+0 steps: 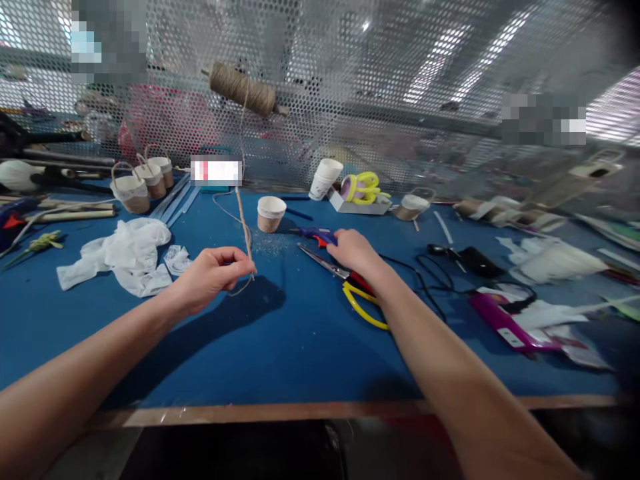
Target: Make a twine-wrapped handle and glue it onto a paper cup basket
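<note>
Head view: in from the blue desk's [300, 363] near edge, our left hand [210, 275] pinches twisted brown twine [243, 223], our right hand [356, 252] clasps a blue plastic glue gun [309, 233], apparently a pick-up needing steadiness.

Two hands [220, 272], one held glue gun [319, 235], one twine spool [240, 89], four upright handled pots [132, 195]

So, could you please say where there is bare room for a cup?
The widest patch is the front middle of the blue table, between the left forearm and the scissors. Another lies between that forearm and the white material. It is crowded around the purple item at right and the handled cups at back left.
</note>
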Demonstrator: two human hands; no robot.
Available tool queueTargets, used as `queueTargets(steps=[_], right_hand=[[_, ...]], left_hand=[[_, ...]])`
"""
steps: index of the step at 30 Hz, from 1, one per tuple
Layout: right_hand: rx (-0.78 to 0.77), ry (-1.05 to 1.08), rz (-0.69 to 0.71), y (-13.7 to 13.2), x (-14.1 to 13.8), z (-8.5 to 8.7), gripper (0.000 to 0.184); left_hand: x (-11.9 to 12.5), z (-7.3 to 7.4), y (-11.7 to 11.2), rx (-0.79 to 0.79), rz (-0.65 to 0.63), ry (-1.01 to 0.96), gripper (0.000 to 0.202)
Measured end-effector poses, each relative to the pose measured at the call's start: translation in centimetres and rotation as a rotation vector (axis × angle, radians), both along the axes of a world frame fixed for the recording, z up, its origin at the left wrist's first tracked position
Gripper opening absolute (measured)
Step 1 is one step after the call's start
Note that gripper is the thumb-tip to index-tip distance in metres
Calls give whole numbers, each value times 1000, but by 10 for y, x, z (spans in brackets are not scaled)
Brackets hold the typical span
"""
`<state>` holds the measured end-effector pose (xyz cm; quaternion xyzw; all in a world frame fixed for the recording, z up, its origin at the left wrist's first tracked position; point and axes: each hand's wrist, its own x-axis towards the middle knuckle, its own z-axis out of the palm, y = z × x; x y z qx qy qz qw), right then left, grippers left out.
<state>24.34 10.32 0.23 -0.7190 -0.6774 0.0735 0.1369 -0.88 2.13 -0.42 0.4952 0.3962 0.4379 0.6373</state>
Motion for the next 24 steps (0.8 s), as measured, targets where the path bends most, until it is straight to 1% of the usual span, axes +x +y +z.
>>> queueTargets(steps=[3, 6, 8, 9, 12, 13, 14, 15, 16, 17, 19, 20, 22, 24], right_hand=[[-56, -9, -53, 15, 12, -15, 10], [-51, 32, -82, 20, 13, -20, 8], [-24, 82, -91, 16, 13, -16, 5], [0, 112, -94, 12, 12, -12, 9], [100, 220, -82, -9, 8, 3, 28], [115, 265, -58, -18, 6, 9, 30], [101, 344, -3, -28, 4, 14, 28], [-12, 547, 100, -38, 2, 18, 23], [-154, 703, 180, -48, -1, 22, 20], [-237, 799, 227, -58, -4, 24, 19], [-297, 860, 318, -75, -10, 27, 19], [-284, 883, 369, -82, -14, 26, 18], [-275, 847, 422, -93, -20, 24, 20], [-261, 767, 431, -101, -25, 22, 22]], left_hand=[[1, -1, 2, 0, 15, 14, 16], [3, -2, 4, 7, 19, 23, 18], [3, -3, 4, 12, 29, 30, 18], [3, -4, 5, 16, 43, 33, 18], [-1, -5, 6, 30, 102, 36, 18], [-2, -6, 6, 31, 117, 34, 18], [-4, -7, 7, 30, 127, 30, 18], [-4, -8, 7, 30, 129, 26, 19], [-5, -9, 8, 32, 124, 23, 19], [-5, -10, 8, 34, 116, 22, 19], [-5, -13, 9, 41, 100, 24, 19], [-5, -14, 9, 41, 97, 24, 19], [-5, -16, 10, 35, 96, 21, 19], [-5, -18, 10, 30, 94, 13, 19]])
